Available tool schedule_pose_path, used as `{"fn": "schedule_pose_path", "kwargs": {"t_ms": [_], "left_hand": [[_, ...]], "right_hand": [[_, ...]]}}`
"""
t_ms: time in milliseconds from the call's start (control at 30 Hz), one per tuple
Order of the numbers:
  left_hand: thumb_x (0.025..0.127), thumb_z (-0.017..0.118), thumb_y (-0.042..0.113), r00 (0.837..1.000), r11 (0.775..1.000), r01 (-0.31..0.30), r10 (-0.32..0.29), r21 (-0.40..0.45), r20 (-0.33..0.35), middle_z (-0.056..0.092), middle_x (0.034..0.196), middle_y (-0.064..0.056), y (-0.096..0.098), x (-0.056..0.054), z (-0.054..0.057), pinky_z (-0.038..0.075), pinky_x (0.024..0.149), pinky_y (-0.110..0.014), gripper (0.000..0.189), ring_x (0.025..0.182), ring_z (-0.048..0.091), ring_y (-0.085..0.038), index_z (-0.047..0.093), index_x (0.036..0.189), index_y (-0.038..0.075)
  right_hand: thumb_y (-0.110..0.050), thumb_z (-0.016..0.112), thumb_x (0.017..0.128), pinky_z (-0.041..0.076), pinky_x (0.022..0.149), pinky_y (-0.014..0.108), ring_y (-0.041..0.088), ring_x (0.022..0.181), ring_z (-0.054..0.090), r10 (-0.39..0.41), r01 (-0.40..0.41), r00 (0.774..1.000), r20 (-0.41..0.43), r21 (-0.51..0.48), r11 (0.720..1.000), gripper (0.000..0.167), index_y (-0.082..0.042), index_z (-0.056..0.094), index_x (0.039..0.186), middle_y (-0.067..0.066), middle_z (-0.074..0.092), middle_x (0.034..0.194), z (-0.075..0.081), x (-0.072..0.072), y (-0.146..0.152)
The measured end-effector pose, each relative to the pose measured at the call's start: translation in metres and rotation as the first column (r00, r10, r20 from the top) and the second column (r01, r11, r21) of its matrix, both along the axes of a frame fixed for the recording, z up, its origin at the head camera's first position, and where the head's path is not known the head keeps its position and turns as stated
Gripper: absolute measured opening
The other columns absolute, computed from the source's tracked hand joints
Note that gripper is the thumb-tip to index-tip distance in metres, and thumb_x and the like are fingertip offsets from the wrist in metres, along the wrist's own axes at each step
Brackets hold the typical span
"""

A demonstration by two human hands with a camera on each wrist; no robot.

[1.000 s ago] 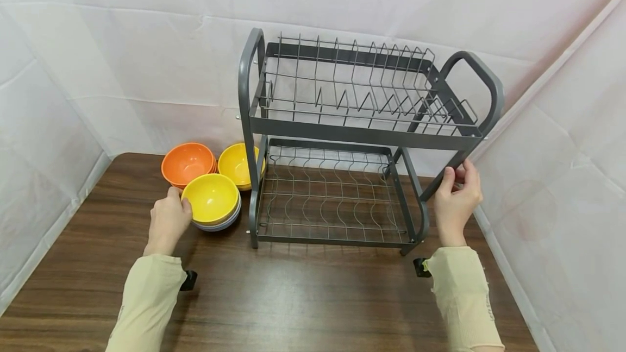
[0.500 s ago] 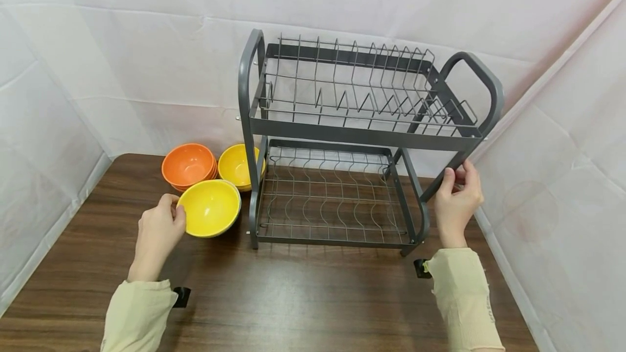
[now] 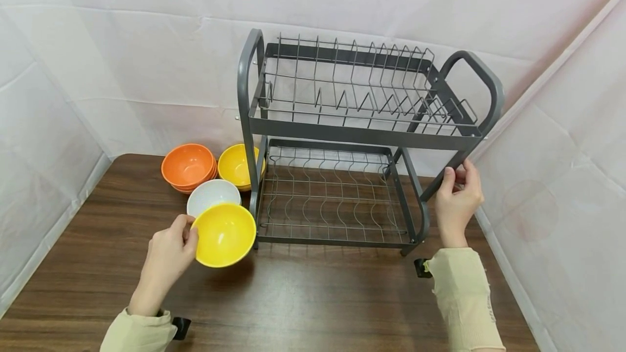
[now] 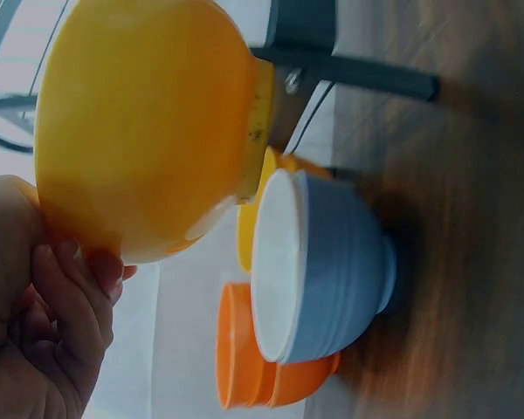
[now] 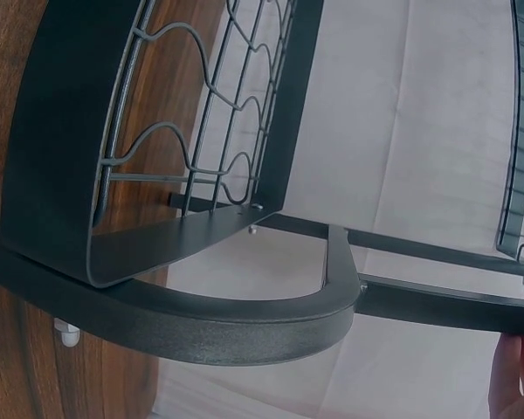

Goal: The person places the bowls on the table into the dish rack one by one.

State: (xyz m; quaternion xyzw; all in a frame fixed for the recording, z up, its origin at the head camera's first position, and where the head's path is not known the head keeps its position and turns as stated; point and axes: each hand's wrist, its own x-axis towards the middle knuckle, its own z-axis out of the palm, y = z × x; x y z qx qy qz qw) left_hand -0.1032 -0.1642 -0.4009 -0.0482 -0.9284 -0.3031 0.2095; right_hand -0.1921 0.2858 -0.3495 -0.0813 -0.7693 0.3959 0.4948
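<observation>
My left hand [image 3: 168, 251] pinches the rim of a yellow bowl [image 3: 226, 235], which is tilted and raised above the table in the left wrist view [image 4: 144, 122]. Behind it stands a bowl stack, white inside [image 3: 213, 194] and bluish outside in the left wrist view [image 4: 332, 262]. My right hand [image 3: 458, 200] grips the right upright of a dark grey two-tier dish rack [image 3: 337, 133]; the right wrist view shows only some fingers [image 5: 517, 375] at its edge, below the grey bar.
Stacked orange bowls [image 3: 188, 166] and more yellow bowls [image 3: 237, 166] stand left of the rack near the back. The brown wooden table [image 3: 303, 303] extends in front. White sheeting [image 3: 146, 58] hangs behind and at both sides.
My left hand has lifted the yellow bowl off its stack and carried it toward me and slightly right, uncovering the white-lined bowl. My right hand has stayed on the rack.
</observation>
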Motion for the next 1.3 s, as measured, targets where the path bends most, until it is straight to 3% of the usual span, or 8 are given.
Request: {"fn": "schedule_pose_path", "kwargs": {"t_ms": [533,767,900,1100,1200,1300], "left_hand": [[0.076,0.061,-0.002,0.993,0.993,0.115,-0.115,-0.011,-0.023,0.037,0.052,0.008,0.041,0.02,-0.017,0.028,0.04,-0.019,0.01,0.044,0.03,-0.002,0.059,0.085,0.002],[0.077,0.062,-0.002,0.986,0.987,0.16,-0.16,0.015,0.039,0.039,0.053,0.008,0.057,0.025,-0.022,0.031,0.041,-0.019,0.01,0.045,0.033,-0.003,0.059,0.085,0.003],[0.077,0.062,-0.002,0.983,0.984,0.178,-0.178,0.023,0.04,0.038,0.053,0.009,0.065,0.027,-0.023,0.03,0.041,-0.018,0.01,0.045,0.032,-0.001,0.059,0.085,0.004],[0.078,0.062,-0.001,0.982,0.982,0.184,-0.185,0.036,0.031,0.038,0.053,0.01,0.074,0.032,-0.027,0.03,0.041,-0.017,0.01,0.045,0.032,0.0,0.059,0.085,0.006],[0.078,0.061,-0.001,0.98,0.98,0.192,-0.194,0.048,0.035,0.038,0.053,0.01,0.078,0.034,-0.028,0.03,0.04,-0.016,0.01,0.045,0.031,0.001,0.058,0.085,0.006],[0.078,0.062,-0.001,0.979,0.979,0.197,-0.199,0.052,0.035,0.039,0.053,0.01,0.082,0.036,-0.03,0.03,0.04,-0.015,0.01,0.045,0.031,0.001,0.058,0.085,0.005]], "right_hand": [[-0.008,0.056,0.087,0.038,0.061,0.006,-0.008,0.07,0.045,-0.003,0.003,1.0,0.01,-0.012,1.0,0.027,0.002,0.06,0.111,-0.019,0.044,0.078,0.0,-0.001,-0.001],[-0.009,0.055,0.088,0.038,0.062,0.006,-0.007,0.071,0.045,-0.001,0.001,1.0,0.028,-0.007,1.0,0.027,0.003,0.06,0.111,-0.019,0.043,0.079,0.0,0.0,-0.001],[-0.008,0.053,0.089,0.038,0.062,0.007,-0.007,0.073,0.044,0.008,-0.007,0.998,0.056,-0.01,1.0,0.028,0.004,0.058,0.114,-0.019,0.044,0.08,0.0,0.002,0.0],[-0.007,0.051,0.089,0.04,0.069,0.008,-0.005,0.082,0.047,0.061,-0.063,0.988,0.142,0.015,0.998,0.036,0.0,0.052,0.124,0.002,0.055,0.094,0.004,0.012,-0.001],[-0.003,0.052,0.087,0.042,0.078,0.011,0.004,0.091,0.051,0.093,-0.101,0.98,0.177,0.041,0.994,0.045,-0.005,0.046,0.131,0.015,0.053,0.109,0.003,0.021,-0.005],[0.002,0.055,0.084,0.039,0.087,0.016,0.019,0.098,0.049,0.127,-0.144,0.979,0.157,0.106,0.984,0.05,-0.004,0.044,0.133,0.022,0.048,0.115,0.0,0.033,-0.012]]}}
